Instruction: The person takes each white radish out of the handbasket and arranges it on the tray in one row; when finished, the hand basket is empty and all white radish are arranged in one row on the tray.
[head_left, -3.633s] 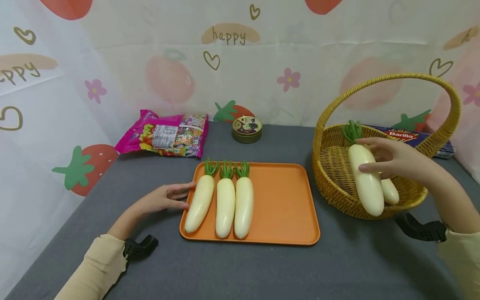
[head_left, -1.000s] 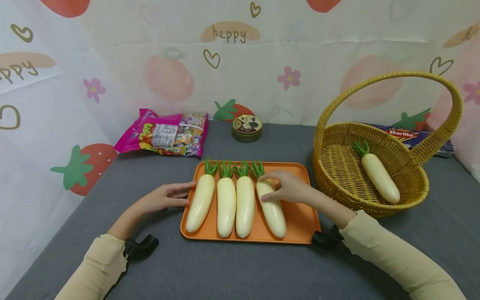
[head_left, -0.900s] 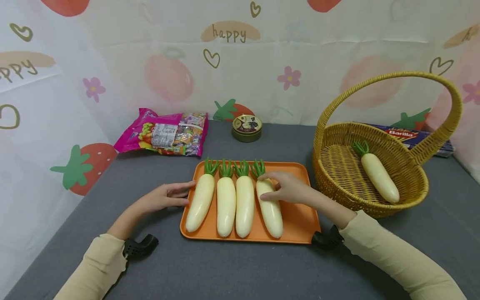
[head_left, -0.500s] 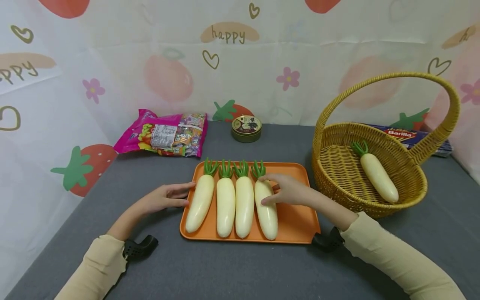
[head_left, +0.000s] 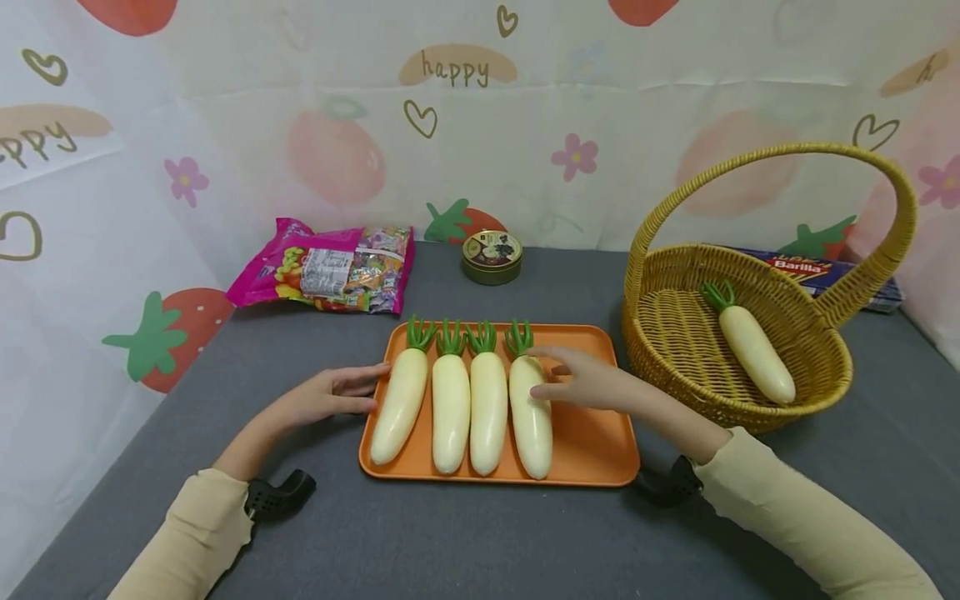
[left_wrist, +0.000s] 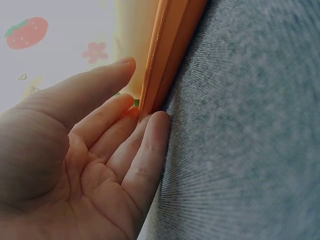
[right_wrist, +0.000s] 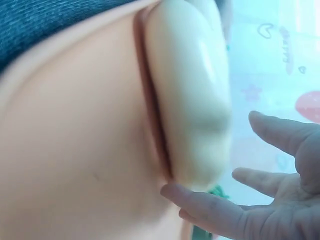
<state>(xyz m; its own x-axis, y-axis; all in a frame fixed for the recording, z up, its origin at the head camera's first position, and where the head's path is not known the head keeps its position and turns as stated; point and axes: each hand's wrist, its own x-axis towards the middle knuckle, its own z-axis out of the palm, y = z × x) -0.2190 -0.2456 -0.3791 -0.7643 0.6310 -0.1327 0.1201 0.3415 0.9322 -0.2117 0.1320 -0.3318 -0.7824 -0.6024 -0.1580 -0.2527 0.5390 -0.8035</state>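
Note:
Several white radishes with green tops lie side by side on an orange tray (head_left: 588, 442). My right hand (head_left: 592, 382) is beside the rightmost radish (head_left: 531, 433), fingers spread and loose. In the right wrist view, that hand (right_wrist: 270, 185) shows a gap between its thumb and the white radish (right_wrist: 187, 90). My left hand (head_left: 322, 396) rests at the tray's left edge, near the leftmost radish (head_left: 400, 408). The left wrist view shows its relaxed fingers (left_wrist: 155, 132) against the tray's outer side (left_wrist: 167, 60), holding nothing. Another radish (head_left: 757, 354) lies in the wicker basket (head_left: 667, 333).
A pink candy bag (head_left: 322, 267) and a round tin (head_left: 491, 258) stand behind the tray. Behind the tall-handled basket lies a blue Barilla box (head_left: 806, 271). A printed cloth hangs at the back of the grey table (head_left: 480, 542).
My right hand has carried a radish from the basket to the tray's right part, straightened it beside the others and let go, drawing slightly right. My left hand has stayed put.

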